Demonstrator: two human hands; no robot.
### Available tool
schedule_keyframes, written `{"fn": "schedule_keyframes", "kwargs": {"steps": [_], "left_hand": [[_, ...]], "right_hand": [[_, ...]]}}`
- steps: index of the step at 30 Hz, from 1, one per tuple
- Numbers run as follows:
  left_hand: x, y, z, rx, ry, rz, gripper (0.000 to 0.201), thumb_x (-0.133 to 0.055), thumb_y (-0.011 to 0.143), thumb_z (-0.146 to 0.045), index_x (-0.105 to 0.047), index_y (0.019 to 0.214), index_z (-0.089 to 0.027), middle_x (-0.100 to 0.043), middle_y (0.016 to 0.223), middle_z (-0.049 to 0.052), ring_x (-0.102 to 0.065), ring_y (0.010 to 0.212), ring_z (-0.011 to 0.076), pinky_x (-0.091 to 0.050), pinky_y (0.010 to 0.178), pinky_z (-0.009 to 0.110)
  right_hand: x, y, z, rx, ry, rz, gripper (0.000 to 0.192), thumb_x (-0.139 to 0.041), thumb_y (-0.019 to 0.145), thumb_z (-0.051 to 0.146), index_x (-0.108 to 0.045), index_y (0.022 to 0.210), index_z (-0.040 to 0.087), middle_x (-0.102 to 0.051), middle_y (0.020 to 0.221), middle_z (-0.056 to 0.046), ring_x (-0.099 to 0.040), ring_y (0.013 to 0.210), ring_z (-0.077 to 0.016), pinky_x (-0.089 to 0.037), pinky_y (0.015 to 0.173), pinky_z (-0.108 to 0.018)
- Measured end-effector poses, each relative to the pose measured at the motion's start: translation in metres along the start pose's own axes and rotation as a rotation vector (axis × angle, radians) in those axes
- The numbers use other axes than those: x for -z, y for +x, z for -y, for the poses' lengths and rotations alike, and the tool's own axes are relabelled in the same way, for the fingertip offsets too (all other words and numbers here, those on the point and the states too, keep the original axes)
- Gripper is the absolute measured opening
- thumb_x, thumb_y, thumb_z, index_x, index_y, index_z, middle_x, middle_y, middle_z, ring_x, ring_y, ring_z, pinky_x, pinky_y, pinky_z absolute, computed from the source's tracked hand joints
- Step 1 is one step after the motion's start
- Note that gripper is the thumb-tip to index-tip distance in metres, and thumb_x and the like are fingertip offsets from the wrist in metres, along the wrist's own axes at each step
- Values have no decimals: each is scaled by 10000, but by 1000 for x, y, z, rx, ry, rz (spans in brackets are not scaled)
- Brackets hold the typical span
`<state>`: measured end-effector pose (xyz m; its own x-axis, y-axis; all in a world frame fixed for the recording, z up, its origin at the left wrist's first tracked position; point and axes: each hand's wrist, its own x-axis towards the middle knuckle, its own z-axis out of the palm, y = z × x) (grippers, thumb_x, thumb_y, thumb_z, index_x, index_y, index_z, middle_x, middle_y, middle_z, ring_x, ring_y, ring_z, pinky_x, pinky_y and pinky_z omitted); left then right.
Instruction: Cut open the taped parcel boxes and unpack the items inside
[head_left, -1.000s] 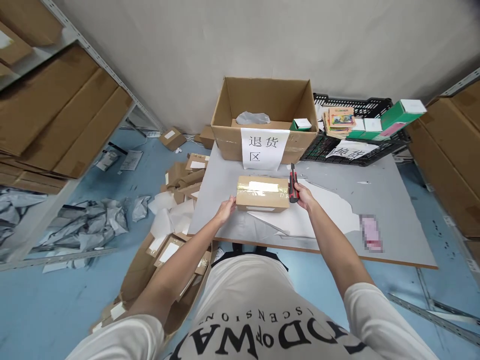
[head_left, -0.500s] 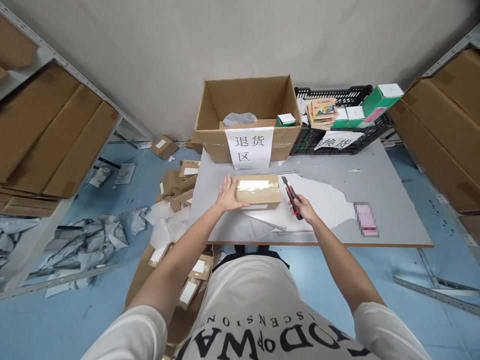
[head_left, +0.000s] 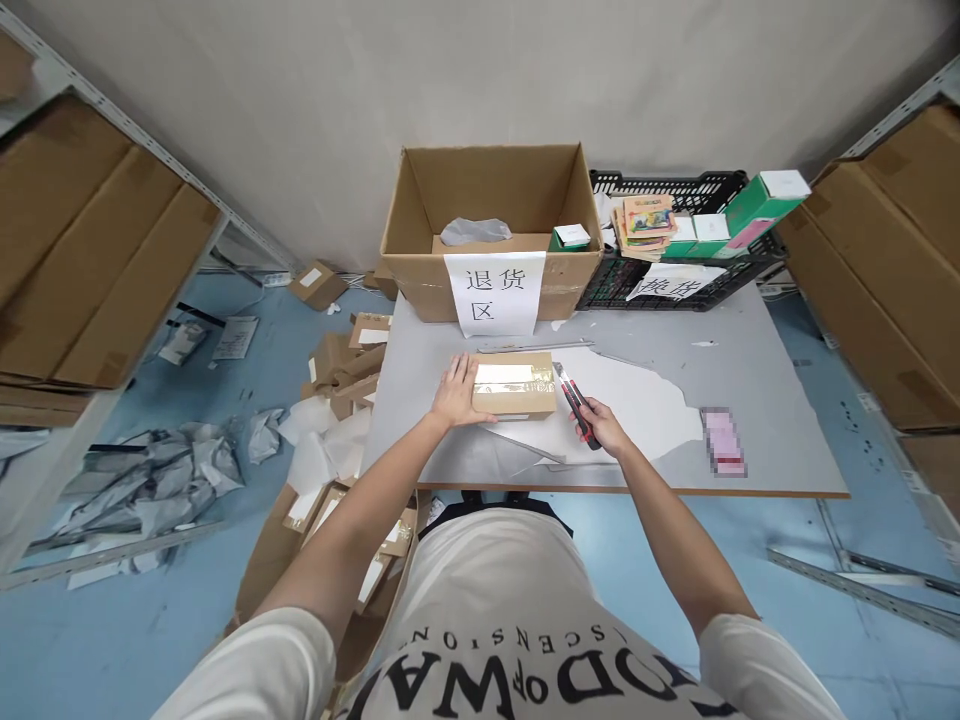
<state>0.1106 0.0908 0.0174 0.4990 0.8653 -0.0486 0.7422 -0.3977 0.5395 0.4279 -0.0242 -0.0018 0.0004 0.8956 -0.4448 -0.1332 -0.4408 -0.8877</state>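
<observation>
A small brown cardboard box (head_left: 514,400) with a white label and shiny clear tape lies on the table. My left hand (head_left: 455,392) steadies its left end, fingers over the far side and thumb along the front. In my right hand (head_left: 602,428) is a red and black utility knife (head_left: 573,400), gripped by the handle. Its tip is right at the box's right end; whether it touches the tape I cannot tell. Under the box and knife spreads white sheet material (head_left: 637,400).
Behind stands a large open carton (head_left: 420,290) with a paper sign, beside a black crate (head_left: 600,290) of green-white boxes and cards. A pink, blurred item (head_left: 724,440) lies at the table's right (head_left: 795,430). Small parcels (head_left: 319,285) and grey plastic bags (head_left: 172,470) litter the left floor.
The knife has come a little closer to the box, its tip now at the right end. My left hand keeps its hold on the box. The whole view has shifted slightly.
</observation>
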Motion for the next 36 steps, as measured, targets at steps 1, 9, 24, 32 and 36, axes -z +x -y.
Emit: {"fn": "schedule_keyframes", "kwargs": {"steps": [1,9,24,32,36], "left_hand": [[-1,1,2,-12,73,7,1366,-704,380,-770,-231,1448,-64,-100,1540,230,-6,1411,425,-100,1124,566],[-5,2,10,-70,232,-11,1355,-645,397,-825,-237,1446,-71,-158,1528,221,-66,1408,425,-212,1115,537],[-9,-1,6,-57,192,-47,1310,-653,445,-802,-245,1437,-51,-165,1517,241,-68,1410,417,-227,1112,533],[-11,-2,9,-50,180,-33,1325,-648,446,-804,-212,1452,-61,-151,1524,239,-47,1413,415,-231,1101,544],[-11,-2,9,-50,179,-32,1335,-652,441,-803,-212,1450,-48,-146,1524,243,-35,1416,409,-222,1114,531]], "right_hand": [[1,0,1,-6,-25,4,377,-596,783,504,-506,1000,209,-646,793,-3,-560,463,-100,-462,386,-229],[22,14,19,-52,-253,44,355,-545,813,542,-473,896,204,-596,610,25,-517,367,-102,-391,321,-209],[41,4,42,-68,-597,193,344,-519,832,512,-544,915,180,-566,519,39,-472,338,-89,-363,340,-194],[34,-12,30,-72,-557,170,346,-490,834,540,-513,874,197,-558,524,39,-463,345,-91,-363,350,-200],[33,-19,26,-80,-525,185,370,-495,825,559,-512,897,196,-545,513,45,-454,341,-91,-351,354,-202]]}}
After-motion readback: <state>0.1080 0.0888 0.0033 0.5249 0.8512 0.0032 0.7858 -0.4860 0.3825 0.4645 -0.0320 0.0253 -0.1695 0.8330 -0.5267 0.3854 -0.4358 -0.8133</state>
